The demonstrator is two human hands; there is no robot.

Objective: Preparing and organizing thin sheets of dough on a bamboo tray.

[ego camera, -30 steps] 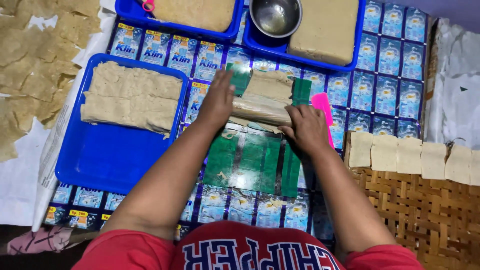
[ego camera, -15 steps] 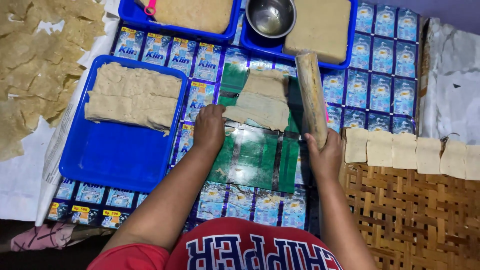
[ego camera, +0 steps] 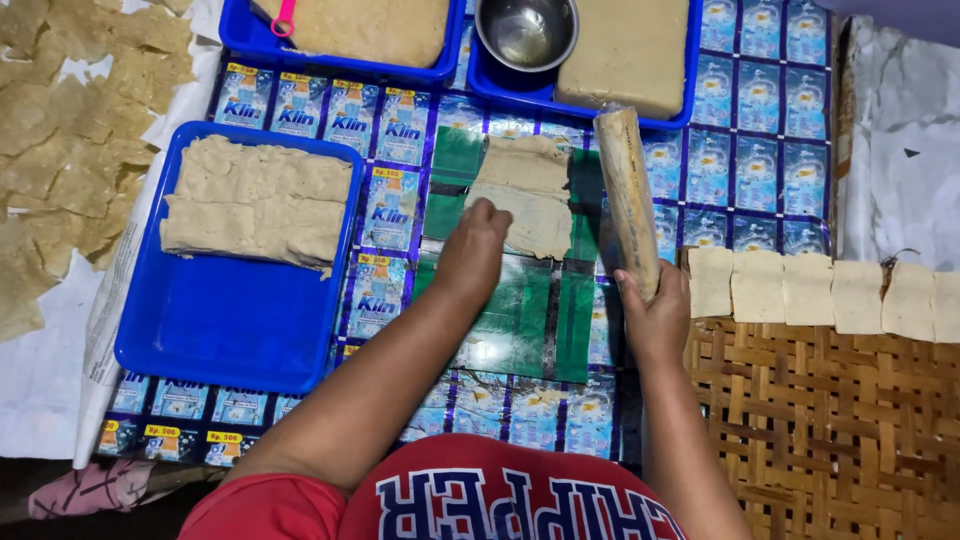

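Here, what we saw, line by line:
Left hand: our left hand (ego camera: 478,243) lay on the near edge of the pale flattened sheet of dough (ego camera: 522,195), fingers curled together and pressing down, seemingly to keep it from sliding.
Right hand: our right hand (ego camera: 655,312) gripped the near end of the long tan rolling pin wrapped in clear plastic (ego camera: 627,195), fingers closed round it; the pin pointed away from us, just right of the dough, apparently lifted clear of it.
Work surface: the dough rested on a green plastic sheet (ego camera: 520,310), likely against sticking.
Packaging: a table cover of joined blue sachet wrappers (ego camera: 760,120) lay under everything, rectangles in rows with yellow corner tags.
Left: a blue plastic tray (ego camera: 230,320) held stacked rolled dough sheets (ego camera: 258,200).
Far: a round steel bowl (ego camera: 526,30) sat in another tray.
Right: pale cut dough squares (ego camera: 830,295) lined a woven bamboo mat (ego camera: 830,430).
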